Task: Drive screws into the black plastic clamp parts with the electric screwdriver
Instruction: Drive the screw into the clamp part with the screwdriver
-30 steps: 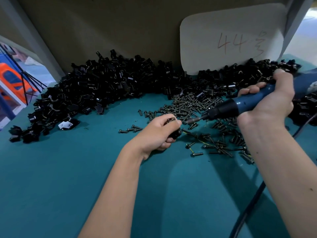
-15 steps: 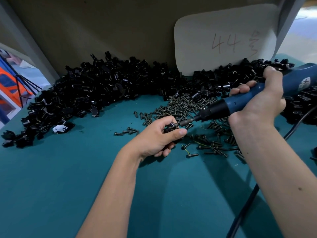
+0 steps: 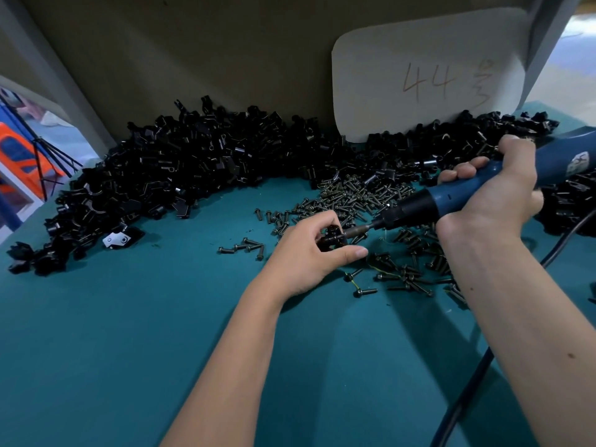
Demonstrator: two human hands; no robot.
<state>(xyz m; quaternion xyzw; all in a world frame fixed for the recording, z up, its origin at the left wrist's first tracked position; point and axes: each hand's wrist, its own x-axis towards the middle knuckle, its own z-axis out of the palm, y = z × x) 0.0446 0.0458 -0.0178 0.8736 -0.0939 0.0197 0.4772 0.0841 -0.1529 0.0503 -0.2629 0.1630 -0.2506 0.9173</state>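
My left hand (image 3: 311, 253) pinches a small black clamp part (image 3: 332, 239) between thumb and fingers, just above the teal table. My right hand (image 3: 493, 201) grips the blue electric screwdriver (image 3: 458, 196), which lies nearly level and points left. Its bit (image 3: 358, 232) meets a screw on the held clamp part. Loose dark screws (image 3: 354, 198) lie scattered under and behind the tool. A long pile of black clamp parts (image 3: 193, 169) runs along the back of the table.
The teal table (image 3: 129, 350) stretches toward me. A pale card marked 44 (image 3: 429, 79) leans on the brown back wall. The screwdriver's black cord (image 3: 467, 388) trails down at the right. One clamp part with a silver plate (image 3: 117, 240) lies at the pile's left edge.
The screwdriver's tip has come left and down onto the clamp part in my left hand. My left thumb has shifted under the part.
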